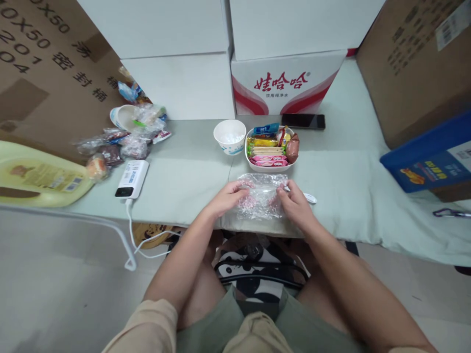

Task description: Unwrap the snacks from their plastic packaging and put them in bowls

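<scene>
A crinkled clear plastic bag point(261, 198) is spread flat between my hands at the table's near edge. My left hand point(230, 197) pinches its left side, with some fingers showing pinkish through the film. On the opposite side, my right hand point(296, 201) grips the bag between thumb and fingers. A white object point(310, 198) pokes out beside my right hand, mostly hidden. Just beyond the bag stands a white bowl point(272, 169) packed with wrapped snacks, including pink packets point(268, 161), tan sticks point(267, 150) and a sausage point(293, 148). A paper cup point(230, 137) touches or nearly touches the bowl.
A black phone point(303, 121) lies before the white carton point(283, 88). Leftward are a white power bank point(132, 179) with a cable, a pile of wrapped snacks point(136, 142) and a yellow bottle point(44, 174). Cardboard boxes stand on both sides; a blue package point(427, 157) is at right.
</scene>
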Tool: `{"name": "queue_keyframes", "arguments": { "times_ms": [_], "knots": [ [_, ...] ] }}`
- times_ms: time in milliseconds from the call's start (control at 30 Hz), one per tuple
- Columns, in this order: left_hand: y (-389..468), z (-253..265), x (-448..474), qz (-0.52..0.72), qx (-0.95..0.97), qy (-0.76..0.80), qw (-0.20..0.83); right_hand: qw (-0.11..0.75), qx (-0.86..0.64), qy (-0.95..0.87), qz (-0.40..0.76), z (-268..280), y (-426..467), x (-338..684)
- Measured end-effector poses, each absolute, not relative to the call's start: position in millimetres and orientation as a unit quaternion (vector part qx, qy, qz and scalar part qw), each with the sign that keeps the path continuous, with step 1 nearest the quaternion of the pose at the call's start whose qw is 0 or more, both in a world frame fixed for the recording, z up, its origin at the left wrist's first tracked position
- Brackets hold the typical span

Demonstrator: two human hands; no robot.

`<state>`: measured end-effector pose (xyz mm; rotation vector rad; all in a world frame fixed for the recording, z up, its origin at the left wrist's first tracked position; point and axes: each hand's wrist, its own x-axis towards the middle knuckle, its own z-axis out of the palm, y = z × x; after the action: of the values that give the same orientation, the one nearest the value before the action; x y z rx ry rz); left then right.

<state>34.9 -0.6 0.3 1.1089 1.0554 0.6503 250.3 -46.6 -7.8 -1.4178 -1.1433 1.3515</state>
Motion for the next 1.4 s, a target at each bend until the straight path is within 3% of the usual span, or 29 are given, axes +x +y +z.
{"name": "queue_keyframes", "arguments": {
  "times_ms": [167, 267, 433, 600, 800, 933, 1067, 1267, 1400],
  "knots": [
    [-1.6, 3.7, 25.8, 0.3, 0.456, 0.434, 0.717, 0.398, -0.513, -0.45, 0.613, -2.7, -46.5, 250.9],
    [-3.9, 5.2, 25.1, 0.281, 0.43, 0.391, 0.764, 0.436, -0.506, -0.401, 0.627, -2.8, -45.9, 247.6],
    [-4.8, 4.4, 26.3, 0.296, 0.43, 0.393, 0.757, 0.512, -0.472, -0.312, 0.646, -5.4, -44.2, 246.3],
    [1.3, 4.3, 25.6, 0.288, 0.388, 0.337, 0.808, 0.513, -0.473, -0.319, 0.642, -7.2, -40.4, 249.8],
    [4.9, -1.5, 30.2, 0.303, 0.408, 0.378, 0.774, 0.481, -0.53, -0.42, 0.557, -10.9, -40.5, 251.6],
    [1.5, 2.1, 28.1, 0.276, 0.435, 0.413, 0.751, 0.486, -0.499, -0.446, 0.562, -12.9, -44.3, 251.5],
    [-2.5, 5.8, 28.9, 0.336, 0.428, 0.382, 0.747, 0.472, -0.516, -0.462, 0.546, -9.1, -47.6, 250.0],
    [-0.9, -0.7, 36.7, 0.364, 0.478, 0.497, 0.626, 0.393, -0.528, -0.496, 0.566, -4.1, -49.4, 245.9],
    [0.1, 2.8, 35.5, 0.394, 0.429, 0.477, 0.658, 0.37, -0.521, -0.506, 0.579, -2.3, -48.5, 244.7]
  ]
}}
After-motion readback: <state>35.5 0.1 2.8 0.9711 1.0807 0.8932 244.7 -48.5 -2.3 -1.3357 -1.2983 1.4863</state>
